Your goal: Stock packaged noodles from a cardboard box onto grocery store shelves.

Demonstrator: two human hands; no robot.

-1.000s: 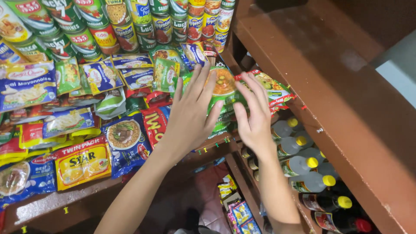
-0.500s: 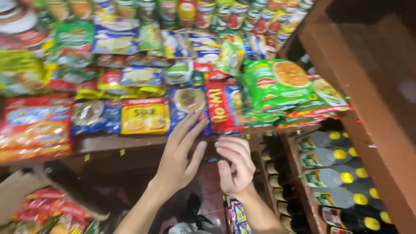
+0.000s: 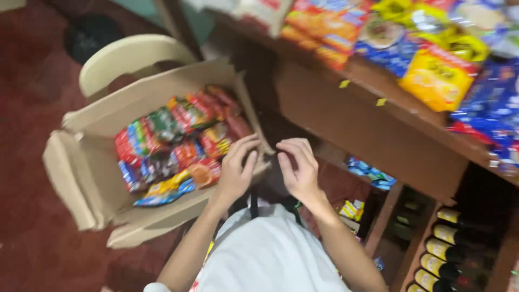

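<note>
The left hand is hovering with its fingers loosely spread at the near rim of the open brown cardboard box, fingertips just over the red and orange snack packets lying inside. It is holding nothing that shows. The right hand is hanging just beside it, palm turned inward and fingers gently curled, also empty as far as the blur allows; it is apart from the box and closer to the front edge of the dark brown wooden shelf.

Judging by this pose, both hands are reaching down toward the box, so the step in hand looks like picking more packets out of it. The next move would call for the left hand to close on one or a few of the slippery packets nearest the rim, with the right hand coming in to steady or gather.

The box is resting on a cream plastic chair, whose curved back is showing behind the flaps, over a dark red floor. On top of the shelf, yellow, blue and orange pouches are lying in overlapping rows. In the lower right compartment, dark bottles with yellow caps are lying stacked on their sides. A white garment is filling the bottom of the view.
</note>
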